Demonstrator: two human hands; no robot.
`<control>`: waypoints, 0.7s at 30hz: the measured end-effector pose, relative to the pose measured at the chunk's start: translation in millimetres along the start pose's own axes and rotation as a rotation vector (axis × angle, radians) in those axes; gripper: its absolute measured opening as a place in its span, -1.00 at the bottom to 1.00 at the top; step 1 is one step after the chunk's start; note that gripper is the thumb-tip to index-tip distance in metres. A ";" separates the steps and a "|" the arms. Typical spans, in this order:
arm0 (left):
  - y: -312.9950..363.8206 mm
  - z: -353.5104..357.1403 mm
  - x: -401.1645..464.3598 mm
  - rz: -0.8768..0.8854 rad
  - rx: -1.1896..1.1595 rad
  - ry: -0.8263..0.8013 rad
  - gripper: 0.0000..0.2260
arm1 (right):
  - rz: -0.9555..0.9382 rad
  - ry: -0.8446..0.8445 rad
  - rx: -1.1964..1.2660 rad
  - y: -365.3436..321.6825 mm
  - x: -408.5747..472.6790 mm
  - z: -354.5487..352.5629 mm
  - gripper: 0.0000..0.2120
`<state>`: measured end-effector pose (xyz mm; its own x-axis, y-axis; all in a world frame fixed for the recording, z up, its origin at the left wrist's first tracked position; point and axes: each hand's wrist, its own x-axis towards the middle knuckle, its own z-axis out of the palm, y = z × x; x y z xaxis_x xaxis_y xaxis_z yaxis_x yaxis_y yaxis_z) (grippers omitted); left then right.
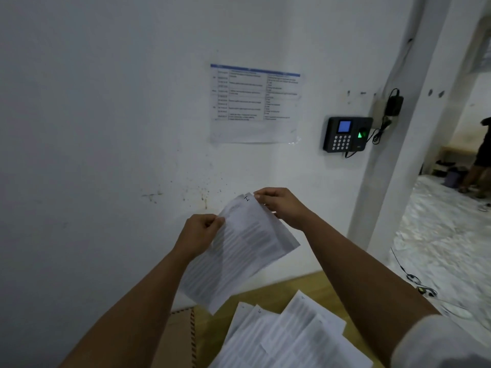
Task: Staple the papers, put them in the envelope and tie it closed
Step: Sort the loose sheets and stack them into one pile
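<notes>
Holding: a sheaf of papers is pinched at its upper corners, left hand and right hand both closed on it, in the air above the table.
Room: the wall lies close behind; open floor is seen to the right.
Hidden: print is blurred; loose sheets and a brown envelope are cut off below.
Axis: the sheaf is tilted, upper right to lower left.
</notes>
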<state>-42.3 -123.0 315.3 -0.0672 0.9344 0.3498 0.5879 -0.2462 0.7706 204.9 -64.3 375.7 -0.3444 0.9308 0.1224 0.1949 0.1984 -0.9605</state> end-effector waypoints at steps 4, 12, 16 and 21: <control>2.2 -5.5 0.2 -0.029 0.017 0.047 -0.67 | -0.057 0.039 -0.004 -9.4 -4.3 12.8 -0.68; 9.7 -17.4 -6.5 -0.034 -0.047 0.076 -0.88 | -0.174 0.163 -0.069 -6.4 -2.7 27.9 -0.86; 11.8 -24.2 -12.1 -0.054 -0.169 0.078 -0.81 | -0.173 0.143 -0.024 -11.1 -4.0 32.4 -0.84; 5.2 -28.6 -16.8 -0.029 -0.138 0.046 -0.88 | -0.142 0.099 -0.026 -10.8 -6.6 33.1 -0.81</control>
<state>-61.2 -147.3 328.7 -0.1217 0.9296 0.3478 0.4687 -0.2551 0.8457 174.7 -82.8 377.1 -0.2779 0.9185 0.2814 0.1749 0.3364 -0.9254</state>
